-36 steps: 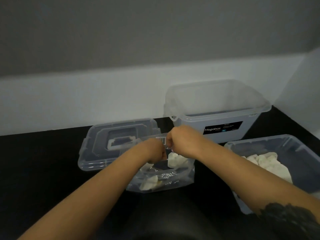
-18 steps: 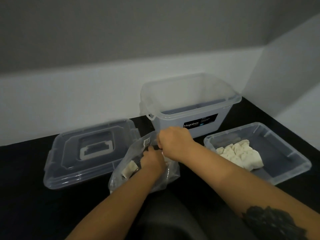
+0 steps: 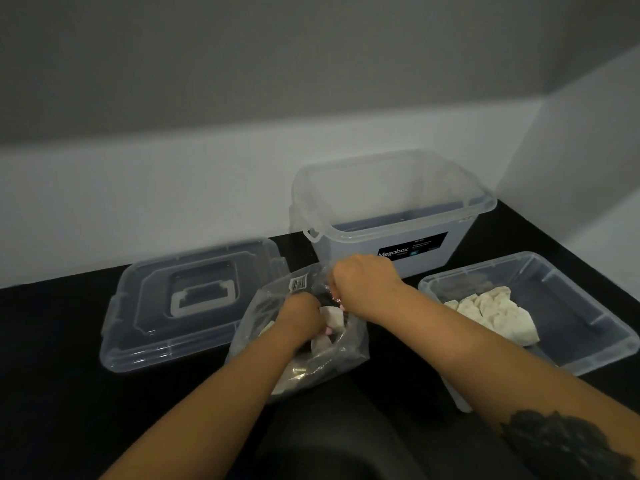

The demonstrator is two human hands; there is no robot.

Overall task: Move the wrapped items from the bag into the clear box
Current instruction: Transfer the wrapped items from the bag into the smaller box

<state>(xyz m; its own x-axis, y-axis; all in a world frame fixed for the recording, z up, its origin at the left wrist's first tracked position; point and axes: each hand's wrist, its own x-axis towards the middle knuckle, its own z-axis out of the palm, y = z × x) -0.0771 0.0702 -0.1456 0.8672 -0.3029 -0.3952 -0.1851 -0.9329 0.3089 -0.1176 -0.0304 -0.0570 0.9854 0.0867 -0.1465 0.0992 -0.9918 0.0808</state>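
Reaching: your left hand [image 3: 300, 317] is inside the bag [image 3: 346, 355]; whether its fingers hold anything cannot be told.
Right hand [image 3: 363, 282]: fingers pinch the bag's mouth; keep it wide.
Wrapped items [image 3: 330, 318]: just beside your left fingers.
Clear box [image 3: 585, 344]: right of both hands; lift clear of the plastic first.

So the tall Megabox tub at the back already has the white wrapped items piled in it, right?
Not quite. In the head view the tall Megabox tub looks empty; the white wrapped items are piled in the shallow clear box on the right.
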